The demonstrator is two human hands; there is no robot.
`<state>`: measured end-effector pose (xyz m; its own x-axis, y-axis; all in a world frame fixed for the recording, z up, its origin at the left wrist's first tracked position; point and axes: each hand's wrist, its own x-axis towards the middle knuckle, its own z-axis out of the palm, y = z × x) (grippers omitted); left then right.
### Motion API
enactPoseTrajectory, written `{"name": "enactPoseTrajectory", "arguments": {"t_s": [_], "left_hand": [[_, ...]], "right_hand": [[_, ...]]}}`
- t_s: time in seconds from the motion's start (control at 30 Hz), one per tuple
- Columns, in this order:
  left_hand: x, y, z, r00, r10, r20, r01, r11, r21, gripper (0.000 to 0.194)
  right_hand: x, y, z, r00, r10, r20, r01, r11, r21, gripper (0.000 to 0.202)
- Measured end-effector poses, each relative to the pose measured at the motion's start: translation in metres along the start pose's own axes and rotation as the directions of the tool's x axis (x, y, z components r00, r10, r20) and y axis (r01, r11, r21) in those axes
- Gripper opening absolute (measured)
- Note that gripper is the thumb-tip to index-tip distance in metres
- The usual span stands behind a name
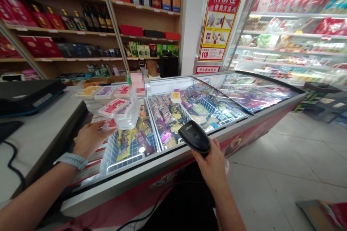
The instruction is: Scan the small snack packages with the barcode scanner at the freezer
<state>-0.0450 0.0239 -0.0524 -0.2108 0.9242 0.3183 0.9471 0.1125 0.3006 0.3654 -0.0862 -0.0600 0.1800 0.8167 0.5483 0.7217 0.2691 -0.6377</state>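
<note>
My right hand (213, 164) is wrapped round the handle of a black barcode scanner (193, 135), its head tilted over the front edge of a glass-topped chest freezer (130, 173). Over the freezer's left end, my left hand (90, 139), with a pale watch strap on the wrist, grips a clear plastic food box (110, 124) with a red label. Its fingertips are slightly blurred. Just beyond it, more boxes (112, 107) with red and purple labels lie stacked on the glass. Behind these is a row with orange, purple and red labels (108, 92).
Inside the freezer are wire baskets (132, 158) of bagged food, and another yellow-labelled box (176, 97) sits at its middle. A grey counter (54, 115) bearing a black device (29, 94) stands at left. A black cable (154, 205) hangs below. Shelves (146, 7) line the back.
</note>
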Motion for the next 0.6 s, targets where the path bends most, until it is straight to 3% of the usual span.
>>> {"name": "enactPoseTrajectory", "arguments": {"t_s": [0.17,0.27,0.33,0.4,0.5,0.6], "left_hand": [[-0.01,-0.001,-0.001,0.999,0.029,0.032,-0.033,0.99,0.137,0.065],[-0.025,0.01,-0.009,0.998,0.024,-0.065,-0.013,0.986,0.165,0.062],[-0.037,0.026,-0.015,0.981,0.073,-0.18,-0.043,0.986,0.163,0.052],[-0.049,0.047,-0.021,0.953,0.192,-0.236,-0.167,0.978,0.122,0.041],[-0.056,0.084,-0.02,0.923,0.347,-0.166,-0.355,0.935,-0.018,0.036],[-0.046,0.123,-0.006,0.921,0.382,-0.074,-0.389,0.901,-0.194,0.049]], "right_hand": [[0.001,0.002,0.0,1.0,-0.006,0.008,0.006,1.0,0.008,0.018],[0.001,0.004,-0.001,1.0,0.005,-0.002,-0.005,1.0,0.013,0.019],[0.001,0.006,-0.002,1.0,0.015,-0.011,-0.015,1.0,0.015,0.021],[0.001,0.007,-0.003,1.0,0.025,-0.019,-0.025,1.0,0.014,0.022],[0.001,0.008,-0.005,0.999,0.041,-0.034,-0.041,0.999,0.009,0.02],[0.001,0.009,-0.009,0.996,0.064,-0.054,-0.064,0.998,-0.001,0.019]]}}
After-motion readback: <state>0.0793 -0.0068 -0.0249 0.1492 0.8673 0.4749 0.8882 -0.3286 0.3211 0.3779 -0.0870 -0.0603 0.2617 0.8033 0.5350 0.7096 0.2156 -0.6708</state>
